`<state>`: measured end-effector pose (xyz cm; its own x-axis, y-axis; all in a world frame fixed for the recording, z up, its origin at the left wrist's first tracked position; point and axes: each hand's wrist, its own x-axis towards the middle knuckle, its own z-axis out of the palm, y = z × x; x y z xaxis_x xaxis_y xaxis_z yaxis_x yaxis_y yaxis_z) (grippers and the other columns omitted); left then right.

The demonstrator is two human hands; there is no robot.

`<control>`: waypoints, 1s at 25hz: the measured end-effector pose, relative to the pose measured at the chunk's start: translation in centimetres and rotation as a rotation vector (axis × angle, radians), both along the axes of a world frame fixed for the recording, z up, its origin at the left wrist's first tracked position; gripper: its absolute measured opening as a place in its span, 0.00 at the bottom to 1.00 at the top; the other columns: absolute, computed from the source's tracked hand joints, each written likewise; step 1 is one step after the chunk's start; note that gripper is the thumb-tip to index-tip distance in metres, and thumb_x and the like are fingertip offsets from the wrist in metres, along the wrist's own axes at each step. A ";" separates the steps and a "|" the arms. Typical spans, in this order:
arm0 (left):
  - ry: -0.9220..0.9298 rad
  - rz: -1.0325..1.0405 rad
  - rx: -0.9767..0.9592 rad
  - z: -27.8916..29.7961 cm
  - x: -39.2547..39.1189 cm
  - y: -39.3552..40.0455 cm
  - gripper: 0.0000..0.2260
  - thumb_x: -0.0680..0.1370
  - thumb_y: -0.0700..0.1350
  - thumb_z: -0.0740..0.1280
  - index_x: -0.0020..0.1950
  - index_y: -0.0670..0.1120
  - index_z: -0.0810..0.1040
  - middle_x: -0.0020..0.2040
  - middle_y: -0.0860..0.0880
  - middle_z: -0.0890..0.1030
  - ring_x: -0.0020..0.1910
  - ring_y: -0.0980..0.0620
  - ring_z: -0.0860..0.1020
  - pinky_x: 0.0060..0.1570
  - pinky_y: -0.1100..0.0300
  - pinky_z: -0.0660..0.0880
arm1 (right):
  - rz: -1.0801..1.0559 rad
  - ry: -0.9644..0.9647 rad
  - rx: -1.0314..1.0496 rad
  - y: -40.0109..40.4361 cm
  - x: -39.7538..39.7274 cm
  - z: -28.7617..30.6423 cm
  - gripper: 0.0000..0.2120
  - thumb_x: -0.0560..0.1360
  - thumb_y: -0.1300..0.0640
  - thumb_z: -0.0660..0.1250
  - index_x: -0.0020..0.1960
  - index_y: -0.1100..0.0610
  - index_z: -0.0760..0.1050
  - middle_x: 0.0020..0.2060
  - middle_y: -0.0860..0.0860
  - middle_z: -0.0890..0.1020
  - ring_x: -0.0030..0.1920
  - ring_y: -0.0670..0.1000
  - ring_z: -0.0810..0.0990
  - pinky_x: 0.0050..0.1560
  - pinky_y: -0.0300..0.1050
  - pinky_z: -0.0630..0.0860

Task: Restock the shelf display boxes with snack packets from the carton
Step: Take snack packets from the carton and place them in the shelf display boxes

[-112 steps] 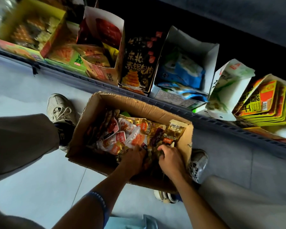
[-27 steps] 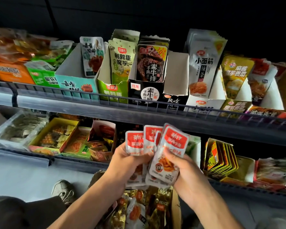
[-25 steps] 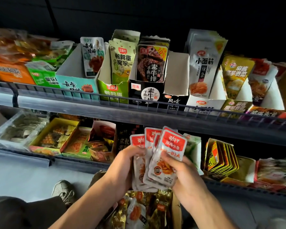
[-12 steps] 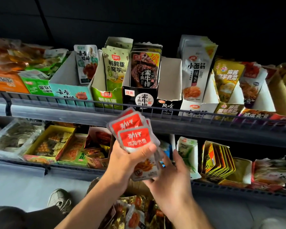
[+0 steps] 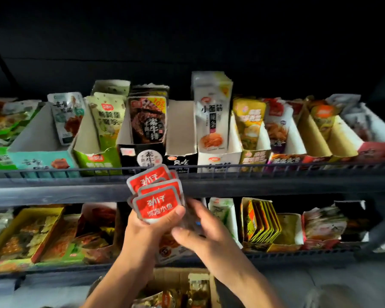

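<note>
The left hand point(image 5: 147, 227) grips a fanned stack of red-topped packets point(image 5: 156, 194), thumb clamped across the front one, and holds them upright with the long axis running up and down. The right hand point(image 5: 200, 232) sits just right of the stack at its lower end, fingers curled in against the clear bottoms of the packets; whether it truly pinches them or only steadies them is hard to tell, since that part is blurred.

The stack hangs in front of the upper shelf rail point(image 5: 253, 172), its top edge overlapping the rail. Directly above and beyond it, a little to the right, stands an empty box point(image 5: 181, 130) with a black front, between the dark beef-pattern packets on its left and the tall white packets on its right. That looks like the likely slot, though no label match can be read.

So the move seems to be up and away over the rail, packets kept upright. The left hand carries the load and is nearer the slot. The carton point(image 5: 156, 276) lies below, near the bottom edge.
</note>
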<state>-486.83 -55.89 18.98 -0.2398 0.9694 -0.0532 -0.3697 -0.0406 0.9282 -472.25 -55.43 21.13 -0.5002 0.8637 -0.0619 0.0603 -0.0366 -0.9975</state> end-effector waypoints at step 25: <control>0.697 -0.443 0.082 16.4 26.1 27.2 0.24 0.65 0.35 0.79 0.58 0.46 0.77 0.53 0.47 0.84 0.50 0.47 0.84 0.40 0.55 0.84 | -0.892 -0.668 0.672 20.4 26.9 3.5 0.24 0.79 0.45 0.64 0.72 0.48 0.65 0.56 0.46 0.82 0.53 0.52 0.80 0.51 0.52 0.79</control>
